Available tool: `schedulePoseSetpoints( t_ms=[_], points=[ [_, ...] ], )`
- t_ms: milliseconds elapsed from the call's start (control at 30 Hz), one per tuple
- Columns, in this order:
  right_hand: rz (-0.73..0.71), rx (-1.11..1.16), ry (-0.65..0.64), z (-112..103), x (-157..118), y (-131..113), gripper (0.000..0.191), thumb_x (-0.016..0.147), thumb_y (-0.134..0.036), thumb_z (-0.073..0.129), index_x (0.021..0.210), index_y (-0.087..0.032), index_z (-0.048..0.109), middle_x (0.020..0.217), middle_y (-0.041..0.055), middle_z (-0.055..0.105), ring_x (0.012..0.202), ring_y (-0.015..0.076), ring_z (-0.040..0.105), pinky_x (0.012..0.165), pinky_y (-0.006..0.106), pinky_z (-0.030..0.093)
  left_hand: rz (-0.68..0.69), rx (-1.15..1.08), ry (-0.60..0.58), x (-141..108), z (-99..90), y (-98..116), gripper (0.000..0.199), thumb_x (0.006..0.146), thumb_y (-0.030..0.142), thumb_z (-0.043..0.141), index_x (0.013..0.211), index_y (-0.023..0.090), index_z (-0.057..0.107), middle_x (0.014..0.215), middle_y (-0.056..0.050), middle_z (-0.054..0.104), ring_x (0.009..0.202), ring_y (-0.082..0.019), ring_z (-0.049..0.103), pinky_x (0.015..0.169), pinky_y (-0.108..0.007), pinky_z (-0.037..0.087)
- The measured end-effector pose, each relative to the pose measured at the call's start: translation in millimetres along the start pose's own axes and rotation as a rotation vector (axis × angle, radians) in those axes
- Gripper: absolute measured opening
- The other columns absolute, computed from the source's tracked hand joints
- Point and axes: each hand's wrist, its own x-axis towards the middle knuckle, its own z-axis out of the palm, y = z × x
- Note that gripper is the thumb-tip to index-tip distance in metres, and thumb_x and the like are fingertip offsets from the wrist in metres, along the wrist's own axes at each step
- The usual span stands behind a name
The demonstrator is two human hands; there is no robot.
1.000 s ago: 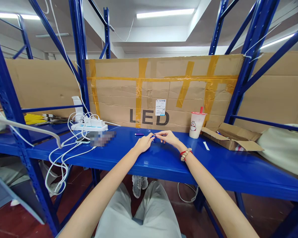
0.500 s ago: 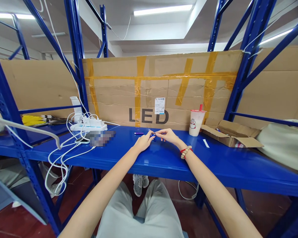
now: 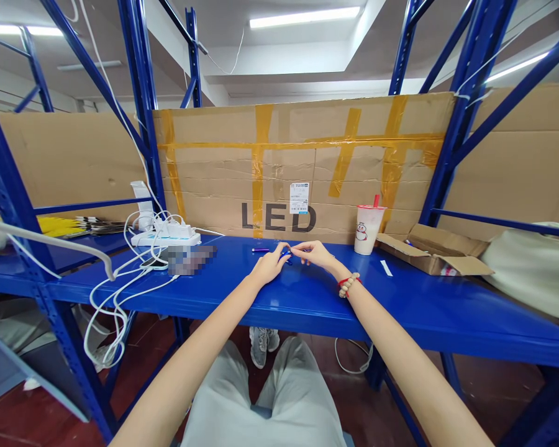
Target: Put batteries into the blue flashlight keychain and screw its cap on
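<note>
My left hand [image 3: 268, 265] rests low over the blue shelf top with its fingers closed around a small, shiny blue piece [image 3: 286, 254]. What kind of thing the piece is, I cannot make out. Facing it from the right, my right hand [image 3: 315, 254] has thumb and forefinger pinched close to that piece. Whatever is in this pinch is too small to name. A slim purple-blue pen-like stick [image 3: 261, 250] lies just beyond my left hand.
A white cup with a red straw [image 3: 369, 231] stands right of my hands, near an opened cardboard box [image 3: 435, 251] and a white paper strip [image 3: 386, 268]. At left are a power strip [image 3: 168, 236] and tangled white cables [image 3: 116, 304]. A cardboard panel [image 3: 205, 180] closes the back.
Both hands keep nearly the same place and grip. The view has shifted very slightly.
</note>
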Motion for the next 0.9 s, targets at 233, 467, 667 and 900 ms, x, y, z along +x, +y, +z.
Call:
schedulePoseSetpoints(
  t_ms=[233, 467, 667, 900],
  points=[
    [0.011, 0.016, -0.018, 0.8, -0.3, 0.3, 0.045, 0.062, -0.05, 0.065, 0.085, -0.012, 0.07, 0.07, 0.0045, 0.064, 0.048, 0.007, 0.049, 0.04, 0.018, 0.037, 0.003, 0.015, -0.034, -1.0, -1.7, 1.9, 0.036, 0.089, 0.041, 0.027, 0.121, 0.028, 0.039, 0.076, -0.001, 0.064, 0.075, -0.019, 0.063, 0.07, -0.029, 0.046],
    [0.062, 0.023, 0.004, 1.3, -1.2, -1.5, 0.043, 0.06, -0.051, 0.067, 0.08, -0.012, 0.07, 0.066, 0.0033, 0.062, 0.048, 0.0068, 0.048, 0.039, 0.018, 0.036, 0.018, 0.014, -0.031, -0.1, 0.0, -1.3, 0.033, 0.089, 0.041, 0.028, 0.117, 0.029, 0.042, 0.075, 0.001, 0.064, 0.074, -0.018, 0.063, 0.068, -0.027, 0.045],
    [0.067, 0.015, -0.004, 1.2, 0.6, 1.5, 0.043, 0.06, -0.053, 0.067, 0.075, -0.013, 0.068, 0.064, 0.0028, 0.06, 0.048, 0.0073, 0.049, 0.039, 0.018, 0.036, 0.032, 0.025, -0.025, -0.3, 0.6, -1.1, 0.032, 0.089, 0.042, 0.027, 0.113, 0.029, 0.044, 0.076, 0.001, 0.064, 0.073, -0.018, 0.063, 0.066, -0.027, 0.045],
    [0.088, 0.004, 0.001, 1.4, -0.1, -1.0, 0.042, 0.059, -0.054, 0.067, 0.066, -0.013, 0.064, 0.061, 0.0019, 0.058, 0.047, 0.0075, 0.05, 0.039, 0.018, 0.036, 0.042, 0.034, -0.026, 0.8, 1.4, -2.2, 0.032, 0.089, 0.04, 0.027, 0.116, 0.03, 0.044, 0.082, 0.0, 0.066, 0.077, -0.019, 0.063, 0.07, -0.027, 0.046]
  ],
)
